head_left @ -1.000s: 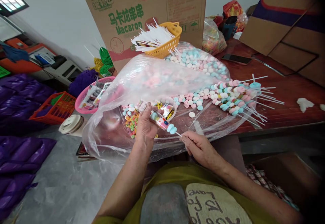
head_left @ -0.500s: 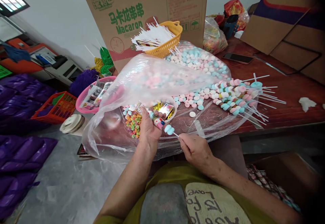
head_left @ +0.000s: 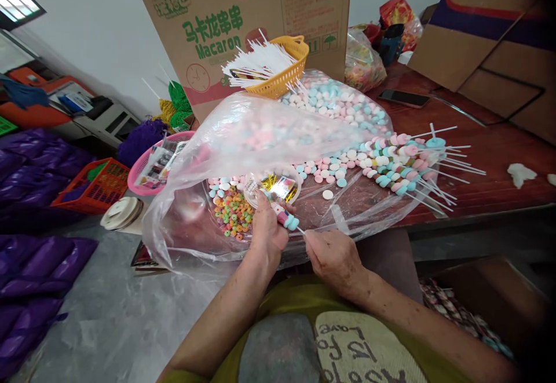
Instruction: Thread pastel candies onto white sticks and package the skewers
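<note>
My left hand [head_left: 268, 226] is closed around a candy skewer [head_left: 290, 219], with pink and pale blue round sweets showing at its near end. My right hand [head_left: 332, 255] pinches the thin white stick of the same skewer, just beyond the last blue sweet. Behind the left hand, a clear round tub [head_left: 297, 192] holds gold twist ties and small printed packets. Ring-shaped coloured candies [head_left: 234, 212] lie in a heap to the left of that hand. Pastel round marshmallow-like sweets [head_left: 324, 168] spread behind the hands.
Finished-looking skewers [head_left: 397, 163] are stacked at the right. A yellow basket [head_left: 282, 81] of white sticks stands behind the clear plastic bag [head_left: 174, 221]. A pink basket [head_left: 134, 177] with packets is left, and a phone [head_left: 403, 98] lies on the red-brown table [head_left: 495, 168].
The left hand has slid right along the skewer toward the right hand. Blue sweets at the stick end now sit against the pink part, where a gap was. The right hand has barely moved.
</note>
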Demonstrator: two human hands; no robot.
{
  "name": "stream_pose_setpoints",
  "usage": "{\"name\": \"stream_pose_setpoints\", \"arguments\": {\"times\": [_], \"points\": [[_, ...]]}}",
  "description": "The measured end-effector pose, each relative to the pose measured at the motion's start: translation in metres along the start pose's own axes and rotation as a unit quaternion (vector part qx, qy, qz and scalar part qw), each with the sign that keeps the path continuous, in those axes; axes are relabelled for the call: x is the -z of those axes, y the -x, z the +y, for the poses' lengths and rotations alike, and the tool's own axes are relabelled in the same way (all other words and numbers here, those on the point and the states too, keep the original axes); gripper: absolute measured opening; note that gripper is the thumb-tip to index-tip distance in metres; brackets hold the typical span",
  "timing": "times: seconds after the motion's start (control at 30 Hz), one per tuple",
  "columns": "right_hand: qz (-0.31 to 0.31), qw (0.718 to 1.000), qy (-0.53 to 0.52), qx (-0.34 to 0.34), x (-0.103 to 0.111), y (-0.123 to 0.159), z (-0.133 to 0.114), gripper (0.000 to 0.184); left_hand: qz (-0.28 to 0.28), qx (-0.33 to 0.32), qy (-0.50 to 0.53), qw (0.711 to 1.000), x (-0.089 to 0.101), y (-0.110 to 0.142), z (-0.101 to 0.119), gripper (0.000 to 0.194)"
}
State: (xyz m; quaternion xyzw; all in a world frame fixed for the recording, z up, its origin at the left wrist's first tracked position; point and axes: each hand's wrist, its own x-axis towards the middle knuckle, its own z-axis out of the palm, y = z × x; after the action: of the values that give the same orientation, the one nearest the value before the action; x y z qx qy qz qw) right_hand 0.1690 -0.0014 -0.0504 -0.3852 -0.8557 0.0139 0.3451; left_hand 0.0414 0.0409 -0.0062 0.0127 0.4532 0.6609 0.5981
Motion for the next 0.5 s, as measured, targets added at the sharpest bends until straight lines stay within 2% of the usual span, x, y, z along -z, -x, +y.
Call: {"name": "stream_pose_setpoints", "arguments": {"times": [0.1,0.23,0.37,0.5], "points": [[-0.022,0.994,-0.085,-0.068,0.006,-0.003,0.001,0.024,-0.036,-0.046,-0.044,0.997,0.005,0.003,-0.004,0.043],[-0.053,0.969,-0.2,-0.138,0.014,-0.005,0.004,0.022,-0.112,-0.028,-0.054,0.992,0.012,0.003,0.01,0.022],[-0.029,0.981,-0.152,-0.114,0.011,-0.003,0.003,0.021,-0.106,0.001,0.016,0.994,0.008,0.002,0.027,0.01],[-0.011,0.983,-0.148,-0.112,0.007,-0.001,0.001,0.02,-0.135,-0.015,0.065,0.989,0.004,0.001,0.022,0.011]]}}
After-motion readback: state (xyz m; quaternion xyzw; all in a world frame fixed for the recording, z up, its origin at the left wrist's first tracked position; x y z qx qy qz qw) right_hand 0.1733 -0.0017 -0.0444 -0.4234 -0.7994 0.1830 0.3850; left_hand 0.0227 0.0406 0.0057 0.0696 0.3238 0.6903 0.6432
